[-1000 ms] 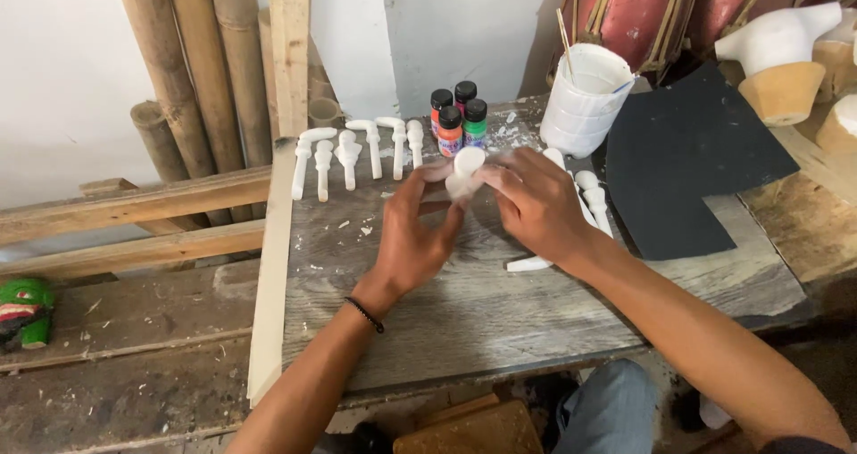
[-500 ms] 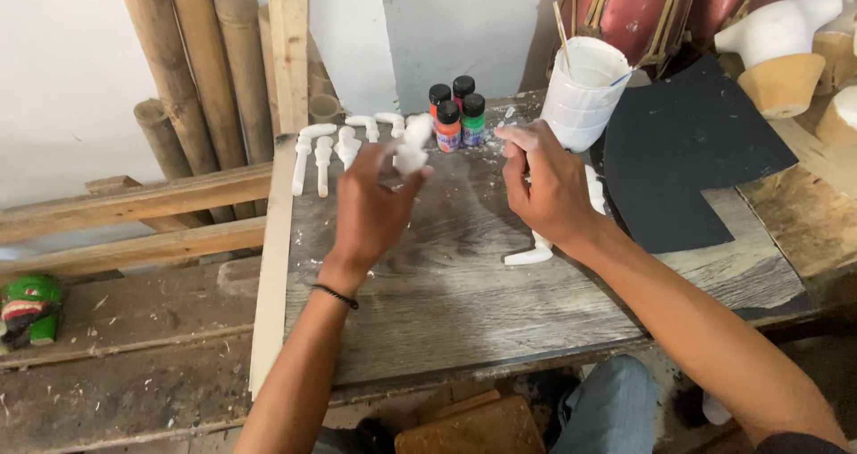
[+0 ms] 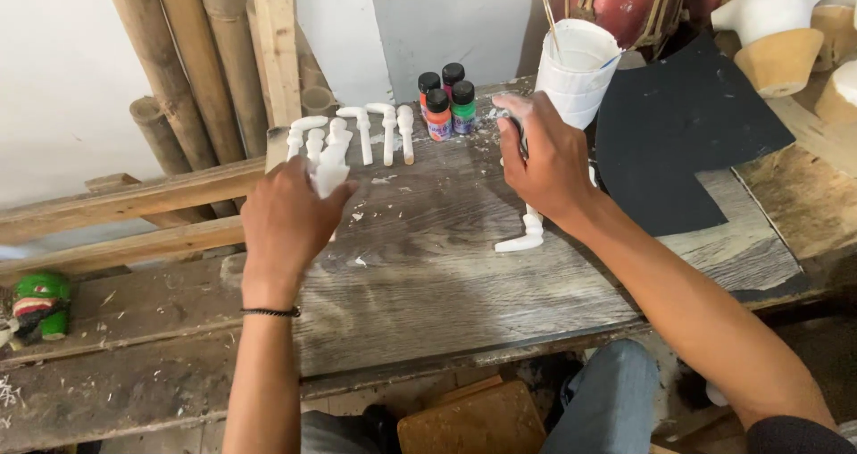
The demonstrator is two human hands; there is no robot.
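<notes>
Since half a second ago the left hand [image 3: 286, 217] has carried its white painted piece [image 3: 332, 170] further left, down to the row of white pieces [image 3: 353, 137] drying at the back of the desk [image 3: 428, 266]. Its grip is closed on that piece, held upright just in front of the row. The right hand [image 3: 549, 155] has shifted toward the white paint cup [image 3: 576, 74]; its fingers curl around something dark, perhaps a brush handle, though the view is too poor to be sure. Just below its wrist lies 1 more white piece [image 3: 525, 235]. About 5 pieces already stand coated, so most of the painting looks done. The 4 small paint bottles [image 3: 446, 101] are capped, colours unused.
</notes>
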